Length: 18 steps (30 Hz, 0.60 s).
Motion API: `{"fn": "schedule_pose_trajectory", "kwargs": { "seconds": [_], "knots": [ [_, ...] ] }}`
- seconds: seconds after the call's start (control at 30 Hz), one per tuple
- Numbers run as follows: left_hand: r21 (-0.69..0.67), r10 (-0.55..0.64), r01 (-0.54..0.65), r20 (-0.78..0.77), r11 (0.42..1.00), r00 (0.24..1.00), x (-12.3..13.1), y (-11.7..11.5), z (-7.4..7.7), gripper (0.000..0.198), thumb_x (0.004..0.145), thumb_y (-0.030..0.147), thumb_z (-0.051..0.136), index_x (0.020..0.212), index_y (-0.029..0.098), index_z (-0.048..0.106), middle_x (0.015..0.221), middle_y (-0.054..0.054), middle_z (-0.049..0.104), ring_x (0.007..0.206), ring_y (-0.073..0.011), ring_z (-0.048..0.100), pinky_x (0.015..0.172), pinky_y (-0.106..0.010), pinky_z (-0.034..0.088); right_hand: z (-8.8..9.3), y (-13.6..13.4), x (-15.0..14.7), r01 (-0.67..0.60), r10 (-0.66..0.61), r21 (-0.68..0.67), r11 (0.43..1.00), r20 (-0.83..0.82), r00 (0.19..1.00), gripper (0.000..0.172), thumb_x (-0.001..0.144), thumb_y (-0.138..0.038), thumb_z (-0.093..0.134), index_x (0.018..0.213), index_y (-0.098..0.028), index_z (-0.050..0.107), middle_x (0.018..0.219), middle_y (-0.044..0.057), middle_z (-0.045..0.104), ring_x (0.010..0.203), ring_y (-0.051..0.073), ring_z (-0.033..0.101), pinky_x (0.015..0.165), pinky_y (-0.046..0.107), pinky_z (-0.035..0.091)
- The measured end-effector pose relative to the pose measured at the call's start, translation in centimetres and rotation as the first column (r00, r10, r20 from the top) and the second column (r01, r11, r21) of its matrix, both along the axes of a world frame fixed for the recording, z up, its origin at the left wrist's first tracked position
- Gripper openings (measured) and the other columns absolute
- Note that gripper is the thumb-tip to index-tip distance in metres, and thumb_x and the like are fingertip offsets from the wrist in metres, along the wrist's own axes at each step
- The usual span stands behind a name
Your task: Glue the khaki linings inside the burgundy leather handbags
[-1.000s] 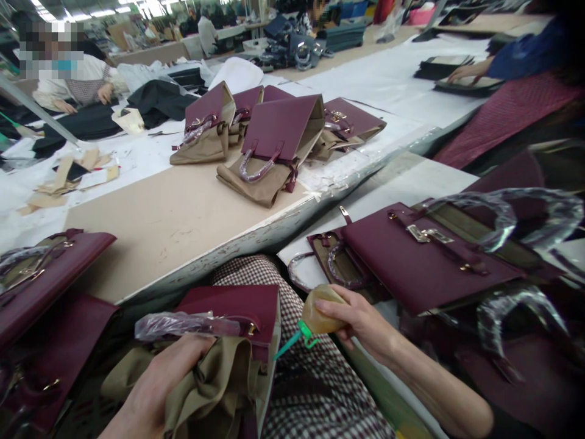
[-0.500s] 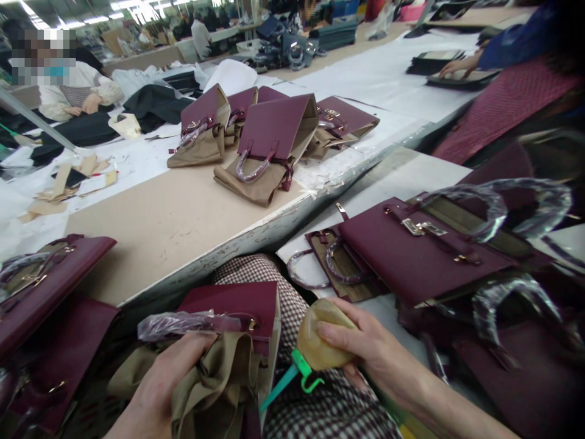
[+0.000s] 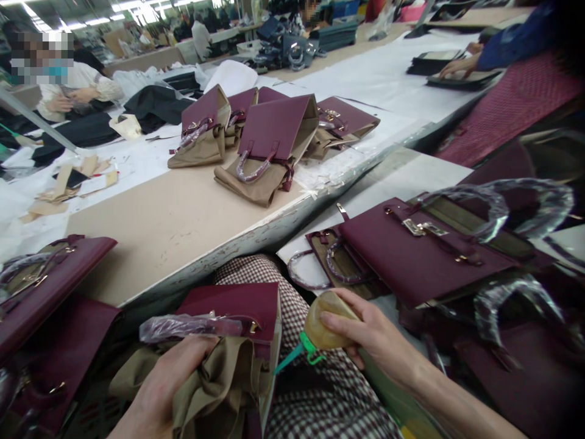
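On my lap, over checkered cloth (image 3: 292, 299), lies a maroon handbag (image 3: 237, 299) with its brown lining (image 3: 223, 384) pulled out. My left hand (image 3: 171, 378) is closed on the bunched lining, just below the plastic-wrapped handle (image 3: 189, 326); its fingertips are hidden in the folds. In my right hand (image 3: 354, 326) is a yellowish glue bottle (image 3: 322, 323), squeezed between thumb and fingers and tilted down to the left. Its teal nozzle (image 3: 290, 358) with a green cap points at the bag's open side edge, the tip at or very near that edge.
Several maroon handbags (image 3: 278, 125) with linings out stand on the worktable (image 3: 150, 231) ahead. More bags lie at left (image 3: 55, 286) and right (image 3: 411, 256). Leather scraps (image 3: 68, 183) lie on the far left. A co-worker (image 3: 75, 91) sits opposite; another's hand (image 3: 457, 66) is at upper right.
My right hand has moved up and slightly right with the glue bottle, so the nozzle tip sits higher along the bag's edge. My left hand stays nearly still. The co-worker opposite has raised their hands.
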<state>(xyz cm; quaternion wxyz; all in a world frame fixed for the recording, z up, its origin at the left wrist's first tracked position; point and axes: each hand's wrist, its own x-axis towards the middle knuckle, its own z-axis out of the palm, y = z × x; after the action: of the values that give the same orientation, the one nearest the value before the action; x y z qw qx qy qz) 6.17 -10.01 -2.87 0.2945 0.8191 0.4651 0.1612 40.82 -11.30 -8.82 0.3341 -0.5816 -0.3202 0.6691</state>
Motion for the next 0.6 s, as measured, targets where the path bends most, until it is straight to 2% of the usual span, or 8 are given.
{"fn": "schedule_pose_trajectory", "kwargs": {
  "seconds": [0.13, 0.23, 0.37, 0.5, 0.6],
  "knots": [
    [-0.055, 0.011, -0.011, -0.008, 0.998, 1.000, -0.1, 0.1, -0.2, 0.029, 0.102, 0.017, 0.048, 0.123, 0.026, 0.066, 0.126, -0.009, 0.077, 0.120, -0.0249, 0.072, 0.099, -0.031, 0.057, -0.4, 0.4, 0.3, -0.006, 0.003, 0.020, 1.000, 0.128, 0.992, 0.062, 0.082, -0.062, 0.078, 0.125, -0.020, 0.062, 0.077, -0.001, 0.065, 0.045, 0.010, 0.049, 0.037, 0.022, 0.045],
    [-0.085, 0.019, -0.020, -0.013, 0.996, 1.000, -0.4, 0.1, -0.3, 0.034, 0.100, 0.011, 0.047, 0.122, 0.026, 0.069, 0.125, -0.008, 0.078, 0.119, -0.0241, 0.072, 0.099, -0.030, 0.057, 0.0, 0.5, 0.3, -0.008, 0.002, 0.035, 0.999, 0.188, 0.982, 0.063, 0.081, -0.063, 0.078, 0.125, -0.021, 0.062, 0.078, 0.000, 0.066, 0.044, 0.011, 0.051, 0.037, 0.024, 0.044],
    [-0.079, 0.033, -0.033, -0.001, 0.996, 0.999, -0.6, 0.3, -0.5, 0.033, 0.099, 0.011, 0.053, 0.123, 0.027, 0.069, 0.124, -0.006, 0.079, 0.118, -0.0229, 0.074, 0.098, -0.027, 0.056, 1.1, 0.0, -0.1, 0.005, -0.007, 0.028, 1.000, 0.087, 0.996, 0.061, 0.080, -0.062, 0.080, 0.123, -0.022, 0.062, 0.079, -0.001, 0.065, 0.049, 0.012, 0.050, 0.037, 0.021, 0.044],
    [-0.063, -0.005, 0.003, -0.018, 0.998, 1.000, -0.8, 0.3, -0.8, 0.035, 0.101, 0.012, 0.046, 0.123, 0.026, 0.069, 0.124, -0.007, 0.079, 0.117, -0.0234, 0.074, 0.096, -0.027, 0.057, 1.6, -0.5, -0.7, -0.033, 0.033, 0.003, 0.999, -0.059, 0.998, 0.055, 0.082, -0.063, 0.080, 0.115, -0.023, 0.063, 0.080, -0.001, 0.066, 0.049, 0.010, 0.048, 0.036, 0.018, 0.040],
    [-0.030, -0.008, 0.008, -0.012, 1.000, 1.000, -1.0, 0.3, -1.0, 0.037, 0.100, 0.011, 0.043, 0.123, 0.025, 0.068, 0.123, -0.008, 0.079, 0.115, -0.0232, 0.074, 0.096, -0.028, 0.058, 1.3, -0.3, -0.6, -0.040, 0.040, 0.005, 0.999, -0.005, 0.999, 0.058, 0.082, -0.063, 0.079, 0.120, -0.023, 0.061, 0.080, -0.001, 0.066, 0.047, 0.010, 0.049, 0.037, 0.019, 0.041]
  ]
}}
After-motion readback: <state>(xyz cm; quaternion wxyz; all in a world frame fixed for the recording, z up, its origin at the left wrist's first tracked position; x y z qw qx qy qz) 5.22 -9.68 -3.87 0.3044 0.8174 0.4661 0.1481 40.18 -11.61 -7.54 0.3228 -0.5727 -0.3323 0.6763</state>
